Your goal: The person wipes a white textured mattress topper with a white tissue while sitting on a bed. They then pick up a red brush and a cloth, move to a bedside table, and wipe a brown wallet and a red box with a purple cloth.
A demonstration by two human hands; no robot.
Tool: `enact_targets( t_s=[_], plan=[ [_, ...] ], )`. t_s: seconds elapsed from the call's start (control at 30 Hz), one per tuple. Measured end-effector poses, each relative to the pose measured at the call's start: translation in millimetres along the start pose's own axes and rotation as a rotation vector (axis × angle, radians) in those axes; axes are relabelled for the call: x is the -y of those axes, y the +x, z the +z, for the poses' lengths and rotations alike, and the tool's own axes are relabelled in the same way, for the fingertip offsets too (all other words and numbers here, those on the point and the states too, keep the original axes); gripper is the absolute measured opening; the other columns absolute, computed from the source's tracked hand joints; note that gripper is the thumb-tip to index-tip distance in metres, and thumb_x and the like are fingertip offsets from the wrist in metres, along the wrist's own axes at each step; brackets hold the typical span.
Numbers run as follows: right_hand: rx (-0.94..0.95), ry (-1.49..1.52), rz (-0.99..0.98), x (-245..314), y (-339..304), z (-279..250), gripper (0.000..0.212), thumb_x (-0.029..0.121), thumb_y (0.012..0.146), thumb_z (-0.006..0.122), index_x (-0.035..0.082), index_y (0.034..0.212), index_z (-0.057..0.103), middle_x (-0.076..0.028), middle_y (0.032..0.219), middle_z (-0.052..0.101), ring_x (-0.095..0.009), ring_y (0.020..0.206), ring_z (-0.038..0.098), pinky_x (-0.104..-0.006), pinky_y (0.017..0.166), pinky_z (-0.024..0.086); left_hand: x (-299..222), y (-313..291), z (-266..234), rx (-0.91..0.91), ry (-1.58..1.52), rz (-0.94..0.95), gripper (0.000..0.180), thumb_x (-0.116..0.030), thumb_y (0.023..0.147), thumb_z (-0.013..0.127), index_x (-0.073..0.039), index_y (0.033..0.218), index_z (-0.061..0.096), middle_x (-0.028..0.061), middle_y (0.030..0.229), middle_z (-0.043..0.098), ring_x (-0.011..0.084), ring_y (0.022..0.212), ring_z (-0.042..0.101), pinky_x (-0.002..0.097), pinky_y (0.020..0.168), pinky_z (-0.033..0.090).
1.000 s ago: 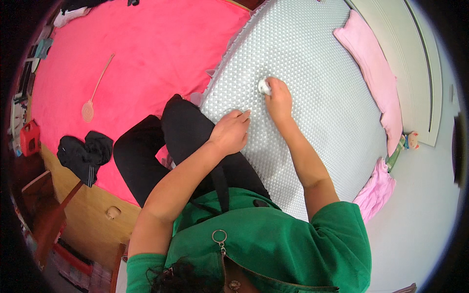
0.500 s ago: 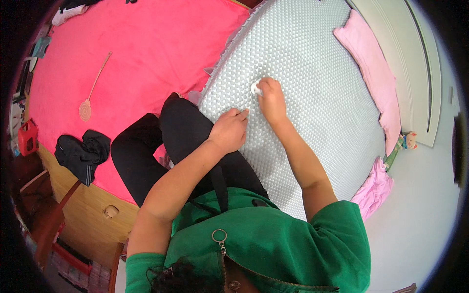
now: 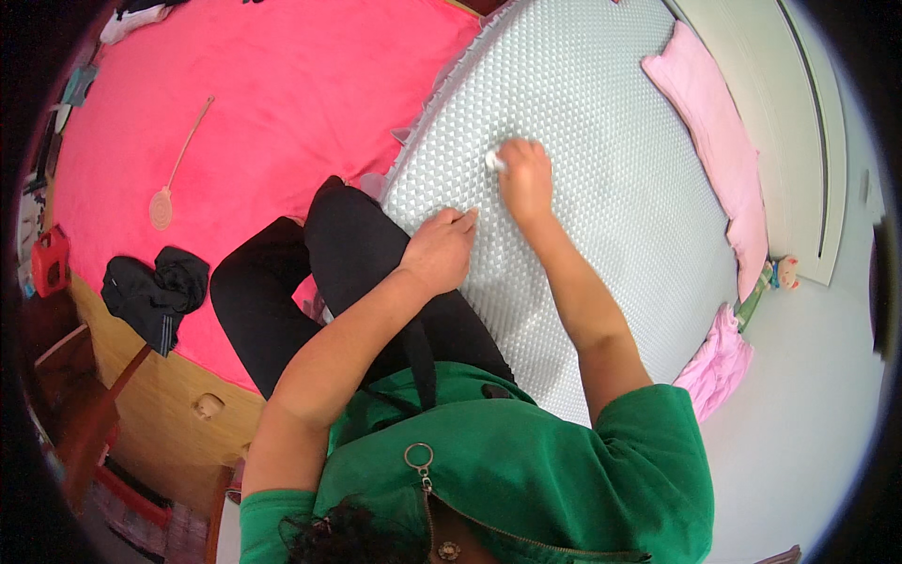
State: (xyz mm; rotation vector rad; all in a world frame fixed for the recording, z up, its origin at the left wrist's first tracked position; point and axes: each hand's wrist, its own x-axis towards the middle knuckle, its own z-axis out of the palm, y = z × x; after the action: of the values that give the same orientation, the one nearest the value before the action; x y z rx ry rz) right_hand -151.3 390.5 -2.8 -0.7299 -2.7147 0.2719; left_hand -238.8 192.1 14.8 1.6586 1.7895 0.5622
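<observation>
Right hand (image 3: 526,180), clenched on a small white cloth (image 3: 492,162), has slid leftward across the grey quilted mattress (image 3: 611,122) since a second ago: wiping is under way. Left hand (image 3: 440,252), open, stays flat on the mattress's near edge.

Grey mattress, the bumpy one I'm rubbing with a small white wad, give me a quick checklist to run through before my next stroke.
1. White wad held in the right hand: ok, it shows at the fingertips, pressed against the grey mattress.
2. Left hand bracing: ok, it rests flat on the mattress near its edge.
3. Surface ahead of the wad free of things: ok, only bare quilted cover there.
4. Pink pillow out of the way: ok, it lies along the far side, apart from both hands.
5. Spot being rubbed is clean: cannot tell, the hand covers it.
6. Fly swatter on the pink sheet: ok, well apart.
</observation>
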Motion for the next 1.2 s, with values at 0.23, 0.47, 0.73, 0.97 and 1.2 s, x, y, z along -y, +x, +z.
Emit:
enact_targets(
  t_s=[0.23, 0.47, 0.73, 0.97, 1.2],
  plan=[
    [-0.030, -0.094, 0.038, -3.2, 8.4, 13.1, 0.014, -0.001, 0.072, 0.061, 0.006, 0.083, 0.067, -0.009, 0.094, 0.065, -0.032, 0.089, 0.060, -0.0431, 0.075, 0.050, 7.4, -4.8, 2.4, -0.048, 0.026, 0.051, 0.042, -0.007, 0.080, 0.060, 0.005, 0.121, 0.066, 0.0131, 0.146, 0.054, 0.0283, 0.123, 0.053, 0.0372, 0.107, 0.046],
    [0.019, -0.065, -0.038, -12.0, 15.1, 5.0, 0.016, 0.000, 0.072, 0.062, 0.006, 0.085, 0.068, -0.009, 0.095, 0.066, -0.033, 0.090, 0.059, -0.0430, 0.078, 0.050, 1.1, -1.5, 0.5, -0.006, 0.009, 0.008, 0.046, -0.007, 0.081, 0.060, 0.006, 0.124, 0.063, 0.0124, 0.147, 0.053, 0.0282, 0.124, 0.053, 0.0376, 0.107, 0.046],
    [0.081, 0.042, 0.009, 10.0, -25.6, -1.0, 0.019, -0.003, 0.071, 0.064, 0.007, 0.087, 0.068, -0.010, 0.098, 0.065, -0.033, 0.096, 0.059, -0.0432, 0.081, 0.050, 7.2, -5.7, 1.9, 0.043, 0.009, 0.010, 0.047, -0.010, 0.081, 0.062, 0.006, 0.126, 0.062, 0.0116, 0.151, 0.049, 0.0273, 0.126, 0.051, 0.0370, 0.109, 0.044],
    [-0.048, -0.068, 0.018, -17.8, 35.9, 9.3, 0.026, -0.006, 0.066, 0.069, 0.007, 0.088, 0.069, -0.010, 0.093, 0.066, -0.035, 0.090, 0.060, -0.0458, 0.079, 0.049, 1.2, -6.2, 4.3, 0.050, 0.063, 0.038, 0.053, -0.013, 0.081, 0.063, 0.005, 0.130, 0.060, 0.0128, 0.154, 0.046, 0.0269, 0.130, 0.048, 0.0371, 0.111, 0.042],
    [0.076, -0.010, -0.075, 0.4, -18.5, 2.7, 0.009, 0.003, 0.073, 0.063, 0.006, 0.080, 0.067, -0.011, 0.087, 0.064, -0.033, 0.087, 0.060, -0.0455, 0.075, 0.048, 9.2, -7.8, 0.1, 0.061, 0.021, 0.043, 0.054, -0.014, 0.080, 0.064, 0.005, 0.131, 0.059, 0.0129, 0.155, 0.043, 0.0279, 0.131, 0.047, 0.0376, 0.111, 0.042]
  ],
)
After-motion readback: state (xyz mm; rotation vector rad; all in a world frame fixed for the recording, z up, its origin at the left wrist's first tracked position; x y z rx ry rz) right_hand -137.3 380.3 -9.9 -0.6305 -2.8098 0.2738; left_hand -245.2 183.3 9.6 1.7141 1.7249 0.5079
